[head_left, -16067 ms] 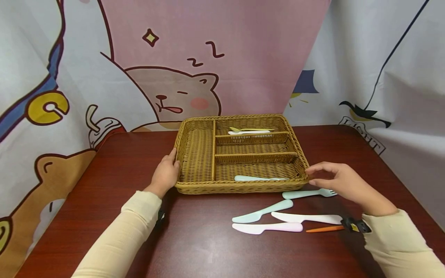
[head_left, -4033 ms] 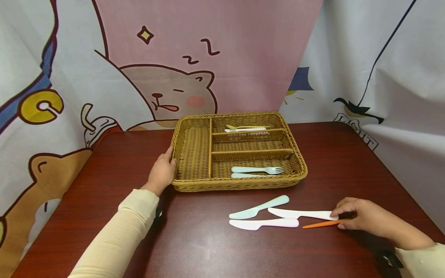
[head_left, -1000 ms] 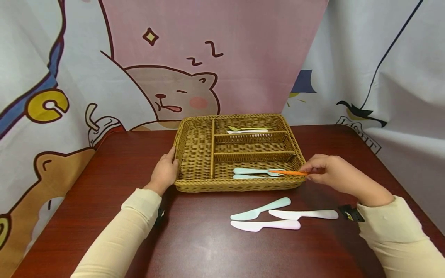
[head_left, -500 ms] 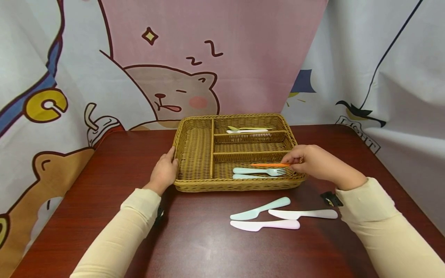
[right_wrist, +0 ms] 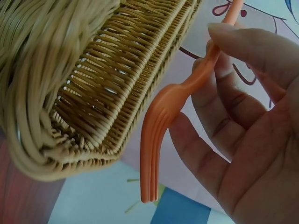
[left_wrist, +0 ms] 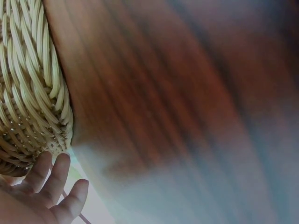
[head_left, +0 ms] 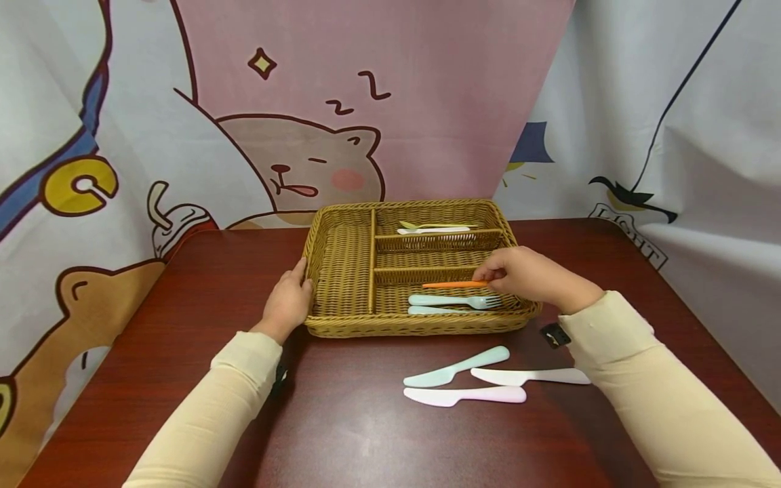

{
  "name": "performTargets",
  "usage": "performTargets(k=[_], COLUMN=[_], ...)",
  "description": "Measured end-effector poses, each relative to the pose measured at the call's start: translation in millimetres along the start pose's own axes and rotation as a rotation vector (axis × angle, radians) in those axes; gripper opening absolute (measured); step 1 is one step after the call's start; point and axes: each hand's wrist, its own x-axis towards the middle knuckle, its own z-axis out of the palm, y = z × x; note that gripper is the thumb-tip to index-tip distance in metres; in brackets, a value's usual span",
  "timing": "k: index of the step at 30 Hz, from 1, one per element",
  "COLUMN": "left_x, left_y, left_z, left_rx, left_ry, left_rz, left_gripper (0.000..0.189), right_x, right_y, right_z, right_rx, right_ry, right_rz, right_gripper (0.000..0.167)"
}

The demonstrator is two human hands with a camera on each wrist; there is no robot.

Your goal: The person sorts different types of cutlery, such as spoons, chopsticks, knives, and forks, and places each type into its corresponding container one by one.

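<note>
In the head view my right hand pinches an orange fork by its handle, above the front right compartment of the wicker basket. The right wrist view shows the fork's tines pointing away from the thumb and fingertips. A mint fork lies in that compartment, beside another mint piece partly hidden by the rim. At the basket's left side, my left hand rests against the outer wall. Its fingers look fairly straight in the left wrist view.
Three knives lie on the table in front of the basket: mint, white and pale pink. A yellow utensil and a white one lie in the back compartment. A printed curtain hangs behind.
The mint fork went from table to basket earlier. Since then the orange fork has been picked up and carried left over the front compartment. My left hand stays at the basket.
</note>
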Motion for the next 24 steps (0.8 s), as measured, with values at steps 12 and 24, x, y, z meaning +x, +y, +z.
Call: performTargets(k=[12, 24], left_x=[-0.2, 0.4], left_y=[0.5, 1.1], left_z=[-0.8, 0.0], left_rx=[-0.003, -0.003], left_ry=[-0.004, -0.005], left_rz=[-0.006, -0.014], left_gripper=[0.056, 0.056], right_x=[22.8, 40.6], right_y=[1, 4], right_z=[7, 21], right_rx=[0.032, 0.054], right_ry=[-0.093, -0.153], right_rz=[0.026, 0.024], right_gripper=[0.022, 0.022])
